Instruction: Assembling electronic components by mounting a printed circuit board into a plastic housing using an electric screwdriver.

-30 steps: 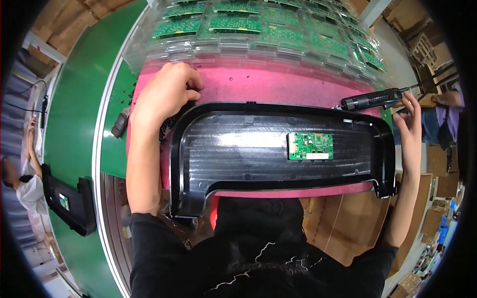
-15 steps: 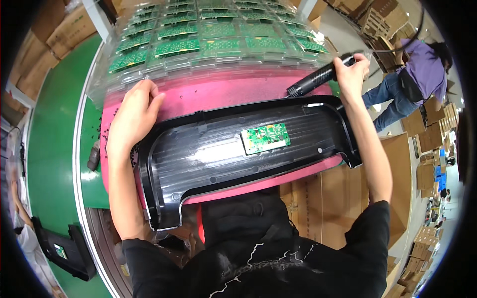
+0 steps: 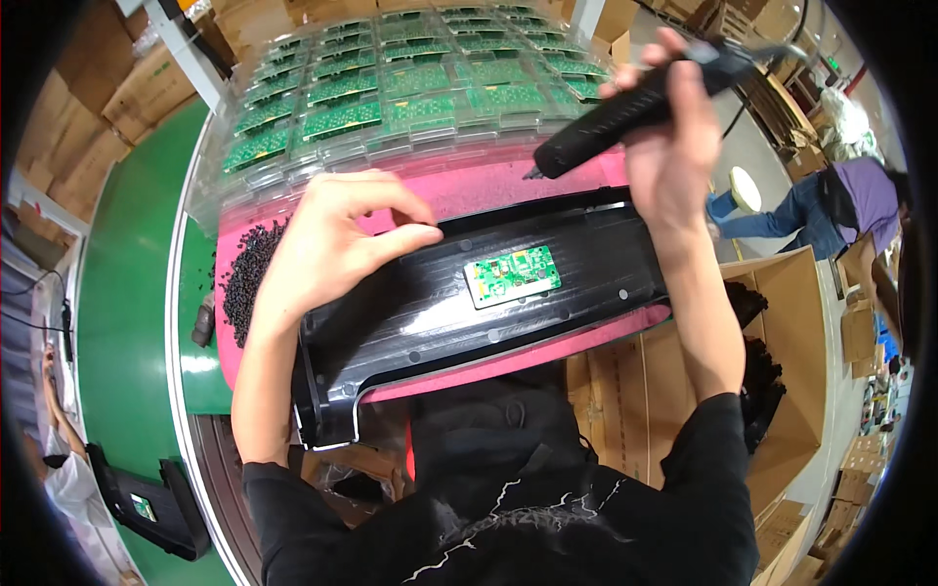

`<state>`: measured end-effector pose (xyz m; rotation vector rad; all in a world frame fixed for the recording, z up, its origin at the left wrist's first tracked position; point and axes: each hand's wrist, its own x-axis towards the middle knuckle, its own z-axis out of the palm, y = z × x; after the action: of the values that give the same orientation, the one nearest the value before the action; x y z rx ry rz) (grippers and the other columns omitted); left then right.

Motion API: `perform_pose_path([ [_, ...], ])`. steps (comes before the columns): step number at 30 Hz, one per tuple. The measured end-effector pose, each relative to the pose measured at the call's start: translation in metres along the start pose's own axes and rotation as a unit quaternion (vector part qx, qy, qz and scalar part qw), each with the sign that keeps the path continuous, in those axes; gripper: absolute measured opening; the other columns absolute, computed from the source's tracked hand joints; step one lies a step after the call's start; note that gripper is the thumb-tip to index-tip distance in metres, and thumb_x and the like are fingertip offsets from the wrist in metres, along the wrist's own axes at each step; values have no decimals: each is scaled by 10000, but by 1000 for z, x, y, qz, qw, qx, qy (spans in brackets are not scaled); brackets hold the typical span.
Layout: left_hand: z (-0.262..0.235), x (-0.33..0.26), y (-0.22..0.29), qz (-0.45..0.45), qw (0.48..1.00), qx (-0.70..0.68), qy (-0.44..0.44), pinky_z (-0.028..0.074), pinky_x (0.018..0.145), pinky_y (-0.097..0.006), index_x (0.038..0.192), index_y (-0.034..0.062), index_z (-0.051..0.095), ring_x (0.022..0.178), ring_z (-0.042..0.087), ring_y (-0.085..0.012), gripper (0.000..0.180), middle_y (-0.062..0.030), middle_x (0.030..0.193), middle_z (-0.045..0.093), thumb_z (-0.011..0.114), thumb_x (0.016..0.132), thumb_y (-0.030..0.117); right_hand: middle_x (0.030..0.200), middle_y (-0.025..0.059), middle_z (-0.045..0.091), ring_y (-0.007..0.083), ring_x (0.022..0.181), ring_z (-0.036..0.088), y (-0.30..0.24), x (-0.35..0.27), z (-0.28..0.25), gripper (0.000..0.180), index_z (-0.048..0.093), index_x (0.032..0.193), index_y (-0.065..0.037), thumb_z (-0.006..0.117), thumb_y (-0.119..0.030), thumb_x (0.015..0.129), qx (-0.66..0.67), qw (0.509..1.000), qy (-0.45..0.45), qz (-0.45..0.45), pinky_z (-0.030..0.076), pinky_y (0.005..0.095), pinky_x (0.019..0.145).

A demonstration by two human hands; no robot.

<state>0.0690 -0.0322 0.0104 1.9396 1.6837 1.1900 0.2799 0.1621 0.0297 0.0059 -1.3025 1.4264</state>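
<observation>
A long black plastic housing (image 3: 410, 337) lies in front of me on a pink mat (image 3: 479, 183). A small green circuit board (image 3: 512, 276) sits inside it, right of its middle. My left hand (image 3: 342, 239) is over the housing's far edge, thumb and forefinger curled together in a pinch. Anything between those fingertips is too small to make out. My right hand (image 3: 674, 156) grips a black electric screwdriver (image 3: 611, 122), raised beyond the housing's far right part. Its bit points down and left, apart from the board. Beside my left forearm is a heap of small black screws (image 3: 249, 278).
Stacked clear trays (image 3: 391, 127) of green boards stand at the back. An open cardboard box (image 3: 782, 361) with dark parts is at my right. Another black housing (image 3: 156, 503) lies on the green surface at left, near a person. A person in purple (image 3: 865, 210) bends at far right.
My left hand has moved right along the housing's far edge, uncovering the screw heap. The screwdriver has risen and come closer, its bit shifting left. The view has shifted slightly.
</observation>
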Motion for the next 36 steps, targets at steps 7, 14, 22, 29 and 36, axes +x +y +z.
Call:
perform_pose_path([
  [7,33,9,15,63,997,-18,-36,531,713,-310,843,-6,705,759,676,-212,135,-92,808,700,784,754,57,955,64,494,125,595,452,-55,-24,33,424,490,1067,-48,542,-447,932,242,970,-21,22,397,308,589],
  [14,30,16,22,50,992,-92,-68,531,726,-306,865,-14,704,780,690,-213,123,-97,831,711,769,780,49,938,52,470,100,527,450,-68,-37,40,468,432,1049,-48,627,-428,858,201,977,-62,-22,384,274,526],
  [22,38,19,5,-99,958,-229,-144,524,737,-307,918,-42,689,803,676,-198,142,-101,822,704,736,817,46,966,73,509,98,487,522,-49,-31,21,478,499,1038,-14,663,-412,830,175,962,-207,-31,475,262,480],
  [29,51,16,2,131,987,89,-15,469,684,-368,826,0,619,741,642,-273,123,-88,789,667,731,778,17,1049,106,524,123,572,559,-41,-31,4,554,493,1159,-7,576,-488,896,88,957,-275,10,457,289,559],
  [36,66,15,-14,94,988,18,-125,517,719,-382,883,-6,617,792,647,-316,107,-119,848,654,697,816,17,887,116,523,134,512,489,-20,-34,-13,492,513,1067,-9,483,-479,925,-76,989,-104,76,416,280,519],
])
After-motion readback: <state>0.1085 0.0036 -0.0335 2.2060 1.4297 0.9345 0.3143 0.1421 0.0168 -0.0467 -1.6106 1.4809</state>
